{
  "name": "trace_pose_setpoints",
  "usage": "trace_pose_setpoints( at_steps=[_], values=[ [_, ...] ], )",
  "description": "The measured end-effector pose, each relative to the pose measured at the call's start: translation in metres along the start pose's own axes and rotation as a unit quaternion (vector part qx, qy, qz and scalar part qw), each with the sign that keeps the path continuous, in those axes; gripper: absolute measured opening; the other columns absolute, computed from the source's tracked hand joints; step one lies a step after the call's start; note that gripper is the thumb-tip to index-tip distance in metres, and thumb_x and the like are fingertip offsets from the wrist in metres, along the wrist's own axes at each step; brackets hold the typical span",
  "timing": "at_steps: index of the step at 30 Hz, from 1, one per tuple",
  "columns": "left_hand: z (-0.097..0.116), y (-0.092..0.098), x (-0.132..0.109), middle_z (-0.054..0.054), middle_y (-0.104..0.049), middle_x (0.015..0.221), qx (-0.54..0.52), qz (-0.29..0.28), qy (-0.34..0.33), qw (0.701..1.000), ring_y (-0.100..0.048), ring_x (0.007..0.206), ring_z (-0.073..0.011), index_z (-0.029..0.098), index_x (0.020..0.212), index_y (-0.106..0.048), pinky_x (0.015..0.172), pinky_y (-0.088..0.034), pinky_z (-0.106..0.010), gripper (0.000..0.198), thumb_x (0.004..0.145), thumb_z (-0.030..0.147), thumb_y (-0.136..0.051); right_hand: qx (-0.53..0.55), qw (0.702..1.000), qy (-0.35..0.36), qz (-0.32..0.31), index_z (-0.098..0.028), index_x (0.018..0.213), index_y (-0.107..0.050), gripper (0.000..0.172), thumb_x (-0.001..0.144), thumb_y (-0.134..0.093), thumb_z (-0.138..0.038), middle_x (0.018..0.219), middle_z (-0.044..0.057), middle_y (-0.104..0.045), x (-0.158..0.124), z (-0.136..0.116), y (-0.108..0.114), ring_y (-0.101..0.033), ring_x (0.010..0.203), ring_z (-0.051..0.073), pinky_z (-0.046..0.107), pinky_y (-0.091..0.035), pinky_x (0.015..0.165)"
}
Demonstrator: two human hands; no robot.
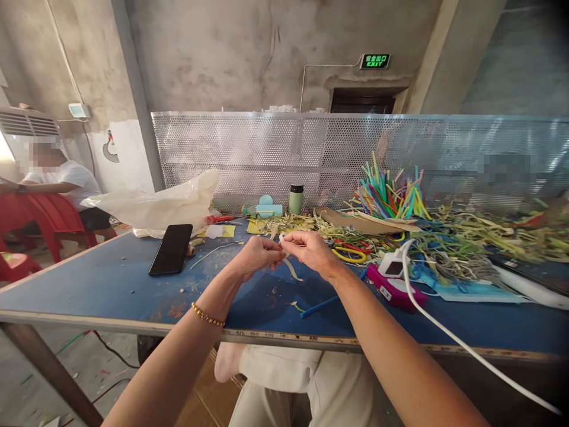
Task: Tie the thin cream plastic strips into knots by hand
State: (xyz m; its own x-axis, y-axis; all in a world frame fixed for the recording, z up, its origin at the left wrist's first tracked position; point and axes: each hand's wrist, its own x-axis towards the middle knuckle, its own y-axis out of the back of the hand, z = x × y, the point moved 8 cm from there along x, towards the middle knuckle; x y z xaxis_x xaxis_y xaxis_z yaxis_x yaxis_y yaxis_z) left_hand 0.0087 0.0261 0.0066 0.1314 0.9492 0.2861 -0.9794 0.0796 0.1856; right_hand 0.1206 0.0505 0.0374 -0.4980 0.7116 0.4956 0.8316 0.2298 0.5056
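Observation:
Above the blue table (249,308), my left hand (262,254) and my right hand (307,248) meet fingertip to fingertip, both closed in a pinch. Between them they hold a thin, pale cream strip (293,271), whose loose end hangs down below the right fingers. Its upper part is mostly covered by my fingers. On the table below my right forearm lies a blue stick (320,306) with a small pale and green tip. A black phone (171,249) rests to the left of my left hand.
Behind my hands are loose pale strips (293,224), a green thermos (296,200) and a bundle of coloured sticks (391,193). A magenta power strip (395,290) with a white cable is at right. A plastic bag (164,201) lies at left; a person (66,178) sits beyond.

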Motion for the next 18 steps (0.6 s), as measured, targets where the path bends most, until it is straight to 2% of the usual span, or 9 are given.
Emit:
trace_pose_setpoints(
  at_steps=[3, 8, 11, 14, 18],
  values=[
    [-0.0039, 0.0003, 0.0012, -0.002, -0.062, 0.054, -0.020, -0.004, 0.006, 1.000, -0.051, 0.045, -0.0094, 0.012, 0.056, -0.066, 0.048, -0.036, -0.023, 0.018, 0.067, 0.024, -0.074, -0.010, 1.000, 0.017, 0.016, -0.014, 0.075, -0.072, 0.026, 0.082, -0.061, -0.036, 0.064, 0.001, -0.063, 0.0010, -0.0001, 0.0017, -0.051, 0.055, 0.012, 0.025, -0.037, 0.054],
    [-0.0050, -0.0003, 0.0025, -0.005, -0.066, 0.059, -0.046, -0.014, 0.005, 0.999, -0.057, 0.046, -0.0122, 0.011, 0.061, -0.069, 0.049, -0.038, -0.025, 0.017, 0.067, 0.026, -0.077, -0.091, 0.992, 0.073, 0.057, -0.019, 0.076, -0.077, 0.017, 0.080, -0.063, -0.028, 0.078, 0.005, -0.068, 0.0024, -0.0033, 0.0059, -0.058, 0.074, 0.017, 0.028, -0.044, 0.066],
    [-0.0062, 0.0003, 0.0022, -0.008, -0.070, 0.063, -0.064, -0.010, 0.022, 0.998, -0.063, 0.052, -0.0154, 0.010, 0.065, -0.071, 0.053, -0.041, -0.026, 0.017, 0.068, 0.025, -0.077, -0.092, 0.990, 0.084, 0.059, -0.018, 0.076, -0.075, 0.016, 0.081, -0.063, -0.026, 0.078, 0.005, -0.067, 0.0026, -0.0047, 0.0053, -0.058, 0.070, 0.015, 0.028, -0.045, 0.066],
    [-0.0084, -0.0009, 0.0013, -0.010, -0.071, 0.066, -0.077, -0.013, 0.043, 0.996, -0.067, 0.056, -0.0179, 0.009, 0.069, -0.072, 0.056, -0.044, -0.028, 0.017, 0.068, 0.025, -0.077, -0.049, 0.994, 0.070, 0.062, -0.016, 0.080, -0.071, 0.012, 0.079, -0.063, -0.025, 0.077, 0.004, -0.068, 0.0023, -0.0035, 0.0058, -0.058, 0.065, 0.014, 0.027, -0.045, 0.062],
    [-0.0087, -0.0028, 0.0010, -0.010, -0.072, 0.067, -0.082, -0.020, 0.045, 0.995, -0.067, 0.056, -0.0174, 0.009, 0.070, -0.073, 0.056, -0.044, -0.027, 0.016, 0.069, 0.024, -0.077, -0.003, 0.998, 0.048, 0.042, -0.016, 0.076, -0.066, 0.011, 0.078, -0.064, -0.027, 0.072, 0.002, -0.066, 0.0020, -0.0001, 0.0039, -0.057, 0.062, 0.014, 0.027, -0.044, 0.060]
  ],
)
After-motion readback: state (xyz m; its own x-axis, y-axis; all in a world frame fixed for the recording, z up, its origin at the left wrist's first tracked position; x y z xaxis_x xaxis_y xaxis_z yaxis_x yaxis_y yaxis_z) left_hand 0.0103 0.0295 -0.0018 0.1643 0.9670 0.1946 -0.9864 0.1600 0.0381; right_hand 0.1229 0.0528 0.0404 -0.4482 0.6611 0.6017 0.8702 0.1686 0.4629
